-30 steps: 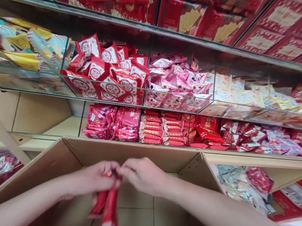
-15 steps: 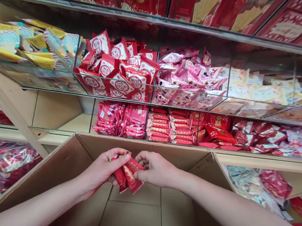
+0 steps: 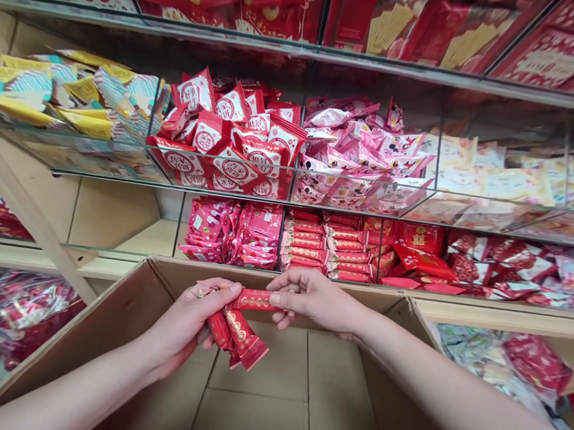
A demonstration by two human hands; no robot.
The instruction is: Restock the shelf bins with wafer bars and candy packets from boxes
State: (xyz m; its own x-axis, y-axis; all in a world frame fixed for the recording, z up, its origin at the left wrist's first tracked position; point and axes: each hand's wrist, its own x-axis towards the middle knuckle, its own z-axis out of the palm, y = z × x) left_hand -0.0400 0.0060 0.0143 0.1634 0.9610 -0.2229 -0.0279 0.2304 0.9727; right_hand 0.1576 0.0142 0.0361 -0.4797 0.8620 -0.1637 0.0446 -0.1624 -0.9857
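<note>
Over the open cardboard box (image 3: 254,407), my left hand (image 3: 201,319) grips a small bunch of red wrapped snack bars (image 3: 243,340) with gold print, their lower ends hanging down. One more red snack bar (image 3: 255,300) lies level between my two hands. The thumb and fingers of my right hand (image 3: 306,301) pinch its right end, while its left end sits under my left thumb. How many bars are tucked inside my left palm is hidden.
Beyond the box's back rim, stacked red snack bars (image 3: 305,241) fill a lower shelf bin beside pink packets (image 3: 257,233). Above, a glass-fronted shelf (image 3: 231,190) holds red-and-white packets (image 3: 232,165) and pink-and-white packets (image 3: 361,148). Bagged goods (image 3: 20,317) lie left of the box.
One red snack bar has swung level and now stretches between my hands, pinched by my right hand. My right hand has moved slightly right and up.
</note>
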